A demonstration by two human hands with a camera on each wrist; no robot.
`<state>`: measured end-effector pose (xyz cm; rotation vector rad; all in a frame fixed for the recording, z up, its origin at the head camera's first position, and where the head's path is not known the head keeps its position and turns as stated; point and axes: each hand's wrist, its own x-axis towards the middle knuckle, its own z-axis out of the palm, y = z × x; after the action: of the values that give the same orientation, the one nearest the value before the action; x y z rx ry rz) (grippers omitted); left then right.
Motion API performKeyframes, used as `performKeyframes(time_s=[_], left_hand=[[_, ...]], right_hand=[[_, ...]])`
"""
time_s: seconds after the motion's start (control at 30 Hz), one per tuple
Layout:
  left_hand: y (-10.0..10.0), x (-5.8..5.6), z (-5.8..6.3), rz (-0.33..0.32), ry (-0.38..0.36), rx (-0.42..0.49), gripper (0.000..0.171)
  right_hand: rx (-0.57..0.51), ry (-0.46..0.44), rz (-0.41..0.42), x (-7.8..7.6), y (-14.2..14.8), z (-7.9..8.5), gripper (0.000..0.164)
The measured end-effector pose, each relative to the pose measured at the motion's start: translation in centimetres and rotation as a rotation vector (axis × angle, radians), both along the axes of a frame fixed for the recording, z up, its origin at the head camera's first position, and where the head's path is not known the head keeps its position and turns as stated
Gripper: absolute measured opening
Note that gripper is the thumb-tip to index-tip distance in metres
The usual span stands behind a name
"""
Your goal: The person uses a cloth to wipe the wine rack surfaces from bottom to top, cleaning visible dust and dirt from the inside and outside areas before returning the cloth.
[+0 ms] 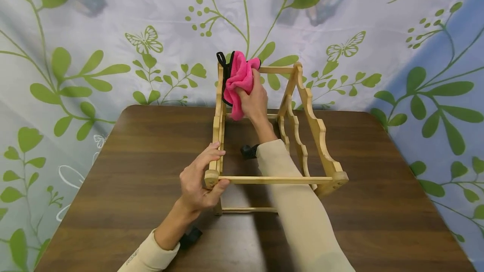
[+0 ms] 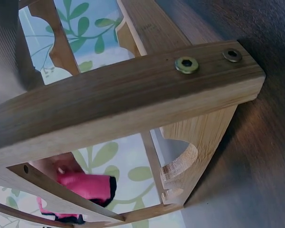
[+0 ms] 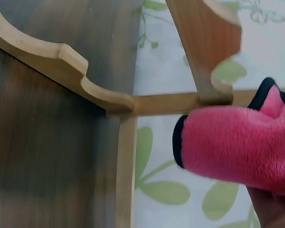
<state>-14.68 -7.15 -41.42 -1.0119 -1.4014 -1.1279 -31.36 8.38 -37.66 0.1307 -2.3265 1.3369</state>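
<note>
A light wooden rack [image 1: 276, 180] with scalloped side rails stands on the table. My left hand [image 1: 196, 179] holds its near left corner, thumb on the front crossbar and fingers over the left rail. In my right hand [image 1: 255, 100] is a bunched pink cloth [image 1: 240, 79] with black edging and a black loop. The cloth lies against the far end of the left rail, and the right forearm reaches in over the front bar. Close up, the right wrist view shows the cloth [image 3: 232, 147] beside a crossbar; the left wrist view shows bolts [image 2: 186, 65] in the frame.
The brown wooden table [image 1: 143, 146] extends to both sides of the rack. Behind it hangs a pale curtain [image 1: 174, 7] with green leaves and butterflies. A black wrist device [image 1: 248, 151] shows by the right cuff, another black device [image 1: 190, 237] by the left.
</note>
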Motion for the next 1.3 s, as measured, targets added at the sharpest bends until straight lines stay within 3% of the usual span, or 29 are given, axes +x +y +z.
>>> performKeyframes(time_s=[0.17,0.4,0.53,0.7,0.83,1.07,1.3], left_hand=[[0.3,0.0,0.0,0.001,-0.001,0.029,0.049],[0.4,0.0,-0.1,0.004,0.002,0.032,0.049],[0.4,0.0,-0.2,0.008,0.0,0.031,0.049],[0.4,0.0,-0.2,0.006,-0.004,0.029,0.049],[0.3,-0.1,-0.2,0.006,-0.006,0.029,0.05],[0.3,-0.4,-0.2,-0.009,-0.009,0.031,0.049],[0.4,-0.5,-0.3,-0.003,0.004,0.037,0.049]], right_hand=[[-0.015,0.024,-0.137,-0.1,2.2,-0.1,0.056],[-0.079,0.097,-0.415,-0.2,4.4,-1.3,0.046],[-0.131,0.094,-0.496,0.0,4.5,-1.9,0.044],[-0.14,0.112,-0.539,0.2,4.5,-2.8,0.041],[-0.125,0.135,-0.507,0.6,4.1,-4.8,0.039],[-0.109,0.038,-0.521,1.1,3.8,-9.0,0.038],[-0.135,-0.034,-0.578,1.0,3.8,-10.1,0.047]])
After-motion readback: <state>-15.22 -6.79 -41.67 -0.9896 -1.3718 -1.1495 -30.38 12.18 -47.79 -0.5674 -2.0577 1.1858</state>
